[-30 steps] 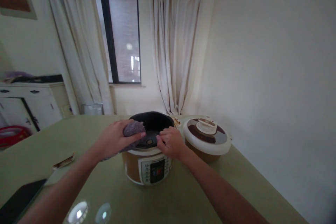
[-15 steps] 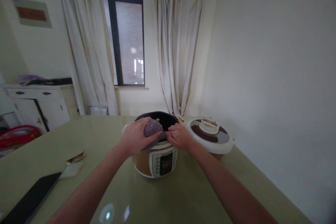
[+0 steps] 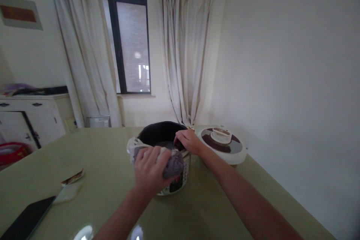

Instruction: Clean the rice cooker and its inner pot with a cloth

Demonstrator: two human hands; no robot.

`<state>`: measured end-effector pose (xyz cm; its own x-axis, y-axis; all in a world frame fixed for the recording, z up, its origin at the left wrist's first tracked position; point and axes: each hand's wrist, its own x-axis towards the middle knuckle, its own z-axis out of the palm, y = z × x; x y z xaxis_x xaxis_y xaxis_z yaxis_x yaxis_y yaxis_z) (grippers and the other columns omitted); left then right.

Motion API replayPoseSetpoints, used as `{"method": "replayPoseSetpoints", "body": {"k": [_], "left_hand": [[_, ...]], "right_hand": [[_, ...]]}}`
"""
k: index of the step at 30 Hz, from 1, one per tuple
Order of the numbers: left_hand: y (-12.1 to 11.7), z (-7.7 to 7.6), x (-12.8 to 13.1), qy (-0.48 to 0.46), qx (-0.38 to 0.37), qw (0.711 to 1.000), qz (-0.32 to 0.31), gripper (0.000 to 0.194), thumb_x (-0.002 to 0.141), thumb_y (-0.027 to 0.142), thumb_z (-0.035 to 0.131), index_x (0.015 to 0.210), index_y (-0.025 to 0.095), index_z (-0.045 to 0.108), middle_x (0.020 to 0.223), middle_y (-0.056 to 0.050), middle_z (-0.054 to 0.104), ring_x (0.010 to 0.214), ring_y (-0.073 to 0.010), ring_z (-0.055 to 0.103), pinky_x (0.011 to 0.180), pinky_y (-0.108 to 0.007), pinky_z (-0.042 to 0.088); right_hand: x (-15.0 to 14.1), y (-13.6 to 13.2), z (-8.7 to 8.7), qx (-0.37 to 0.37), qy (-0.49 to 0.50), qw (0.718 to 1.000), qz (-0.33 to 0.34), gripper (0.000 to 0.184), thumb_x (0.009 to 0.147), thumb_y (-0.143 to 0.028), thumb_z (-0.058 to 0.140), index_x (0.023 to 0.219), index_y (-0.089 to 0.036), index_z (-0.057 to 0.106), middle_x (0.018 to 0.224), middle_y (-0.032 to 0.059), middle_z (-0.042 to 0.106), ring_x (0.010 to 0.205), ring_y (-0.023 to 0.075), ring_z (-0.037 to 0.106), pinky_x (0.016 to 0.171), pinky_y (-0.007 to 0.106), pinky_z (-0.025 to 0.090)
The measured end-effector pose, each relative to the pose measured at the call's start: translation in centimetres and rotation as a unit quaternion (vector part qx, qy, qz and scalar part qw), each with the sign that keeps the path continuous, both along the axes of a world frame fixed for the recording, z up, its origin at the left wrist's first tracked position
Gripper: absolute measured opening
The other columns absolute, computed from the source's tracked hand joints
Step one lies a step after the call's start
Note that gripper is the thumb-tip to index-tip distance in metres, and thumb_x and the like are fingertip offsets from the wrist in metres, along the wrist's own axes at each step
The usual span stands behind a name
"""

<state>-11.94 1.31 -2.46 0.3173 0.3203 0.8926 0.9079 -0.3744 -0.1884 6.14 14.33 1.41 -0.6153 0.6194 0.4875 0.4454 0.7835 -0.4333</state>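
An open electric pressure cooker [image 3: 180, 183] with a black inner pot [image 3: 159, 135] stands on the green table [image 3: 107, 165]. My left hand [image 3: 149, 170] is closed on a grey cloth [image 3: 173, 165] and presses it against the cooker's front rim, above the control panel. My right hand [image 3: 189, 140] rests on the rim's right side, fingers curled over the edge. The cooker's white and brown lid [image 3: 221, 144] sits on the table just to the right of it.
A dark tablet [image 3: 24, 219] and a small white pad with a wrapper [image 3: 69, 187] lie at the table's left front. A white cabinet [image 3: 30, 114] and a red object [image 3: 11, 152] stand at the left. Curtains and a window are behind.
My left hand has carried the cloth from the pot's top rim down to the cooker's front. My right hand has shifted back along the right rim.
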Motion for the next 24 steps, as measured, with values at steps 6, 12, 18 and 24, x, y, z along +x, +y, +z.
{"method": "replayPoseSetpoints", "body": {"k": [6,12,18,24], "left_hand": [[0.7,-2.6,8.8,0.159,0.048,0.986,-0.023,0.006,0.092,0.022,0.067,0.088,0.025,0.069,0.079,-0.004,0.069,0.072,-0.0219,0.064,0.079,-0.042,0.052],[0.1,-4.3,2.7,0.078,0.070,0.991,-0.078,0.023,0.094,0.016,0.063,0.111,0.026,0.073,0.100,-0.008,0.078,0.092,-0.0237,0.071,0.092,-0.044,0.051],[0.0,-10.8,-5.2,-0.472,-0.100,0.876,0.010,0.042,0.084,0.054,0.075,0.111,0.023,0.068,0.093,-0.007,0.075,0.078,-0.0242,0.072,0.070,-0.036,0.059],[3.6,-12.7,-7.0,-0.724,-0.213,0.655,0.041,0.049,0.077,0.057,0.072,0.109,0.019,0.072,0.103,-0.011,0.079,0.100,-0.0317,0.076,0.095,-0.049,0.062]], "right_hand": [[-1.3,0.3,1.7,0.021,-0.145,0.987,-0.067,0.052,0.109,-0.034,0.049,0.071,-0.019,0.081,0.066,0.0054,0.075,0.069,0.0167,0.069,0.068,0.028,0.041],[-1.8,-1.2,1.7,0.055,-0.231,0.962,-0.138,0.057,0.111,-0.046,0.043,0.080,-0.023,0.084,0.082,0.0074,0.081,0.085,0.0198,0.074,0.069,0.030,0.039],[-2.3,-1.6,1.3,0.047,-0.236,0.955,-0.175,0.060,0.111,-0.054,0.036,0.093,-0.024,0.086,0.095,0.0092,0.083,0.092,0.0220,0.076,0.073,0.029,0.041],[-2.7,-1.7,0.9,0.051,-0.237,0.955,-0.171,0.053,0.107,-0.054,0.043,0.097,-0.025,0.086,0.097,0.0093,0.083,0.090,0.0241,0.076,0.074,0.031,0.042]]}}
